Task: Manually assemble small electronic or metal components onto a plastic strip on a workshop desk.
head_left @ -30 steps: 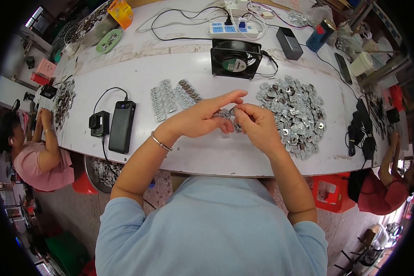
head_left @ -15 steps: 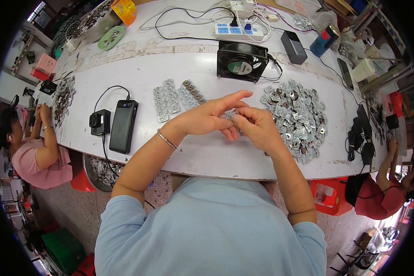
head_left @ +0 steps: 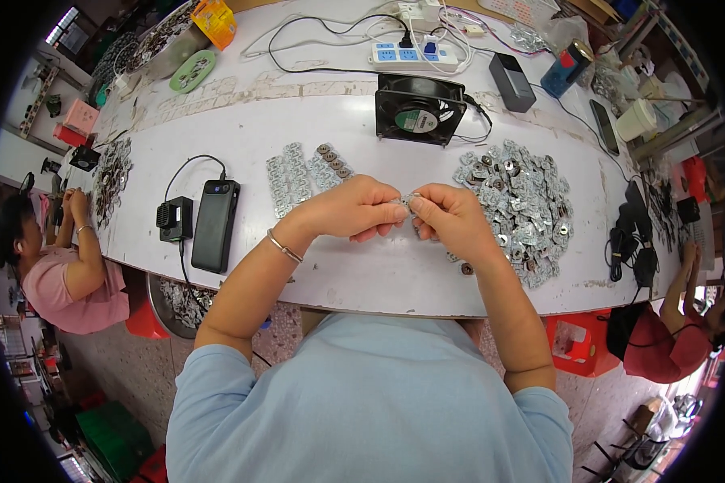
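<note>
My left hand (head_left: 350,211) and my right hand (head_left: 453,217) meet above the white table. Both are closed in a pinch at a small silvery metal piece (head_left: 406,200), mostly covered by the fingertips. Just to the right of my right hand spreads a heap of similar small metal pieces (head_left: 519,213). Beyond my left wrist, more pieces lie in neat rows (head_left: 287,179). One neighbouring row, with round brownish discs (head_left: 333,158) on its pieces, runs partly behind my left hand.
A black fan (head_left: 419,113) stands beyond my hands, with a power strip (head_left: 411,56) behind it. To the left lie a black power bank (head_left: 216,225) and a small black device (head_left: 175,219). Black cables (head_left: 632,233) lie at the right. A person sits at either side.
My left fingers, stretched out before, have curled in to a pinch. The hands have drawn slightly apart, with the small metal piece between their fingertips.
</note>
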### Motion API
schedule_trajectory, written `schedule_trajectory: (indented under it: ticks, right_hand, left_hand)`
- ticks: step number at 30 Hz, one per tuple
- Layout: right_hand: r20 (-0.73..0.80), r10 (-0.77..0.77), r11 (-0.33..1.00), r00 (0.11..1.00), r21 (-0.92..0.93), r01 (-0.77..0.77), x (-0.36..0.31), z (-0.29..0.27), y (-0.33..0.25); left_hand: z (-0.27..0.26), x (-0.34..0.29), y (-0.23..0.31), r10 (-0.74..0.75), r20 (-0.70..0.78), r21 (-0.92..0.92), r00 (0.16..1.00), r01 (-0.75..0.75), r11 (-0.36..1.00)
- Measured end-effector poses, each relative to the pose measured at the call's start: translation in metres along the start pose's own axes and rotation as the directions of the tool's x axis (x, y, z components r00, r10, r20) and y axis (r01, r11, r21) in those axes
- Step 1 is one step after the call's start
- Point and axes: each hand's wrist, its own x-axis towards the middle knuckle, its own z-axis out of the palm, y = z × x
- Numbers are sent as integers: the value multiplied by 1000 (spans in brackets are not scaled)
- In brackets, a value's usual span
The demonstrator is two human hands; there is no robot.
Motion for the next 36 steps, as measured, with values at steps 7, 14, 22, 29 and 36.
schedule_trajectory:
  ticks: [7, 14, 22, 29, 36]
  right_hand:
    - [-49, 38, 954, 998, 298, -22, 20, -3, 6]
    - [-195, -8, 1000, 981, 0, 8, 31, 4, 1]
    - [-229, -150, 979, 962, -171, 112, 42, 6, -6]
    - [-224, -127, 987, 966, -123, 101, 49, 9, -2]
    - [-321, -343, 914, 883, -330, 235, 67, 11, -3]
  left_hand:
    - [-12, 0, -15, 239, -4, -186, 971, -235, 954]
    - [-5, 12, -17, 350, -465, 371, 813, -180, 911]
    - [-5, 22, -24, 802, -293, 877, 521, -187, 442]
    - [-11, 25, -30, 799, -256, 921, 544, -115, 373]
    - [-18, 33, -33, 799, -426, 843, 423, -134, 521]
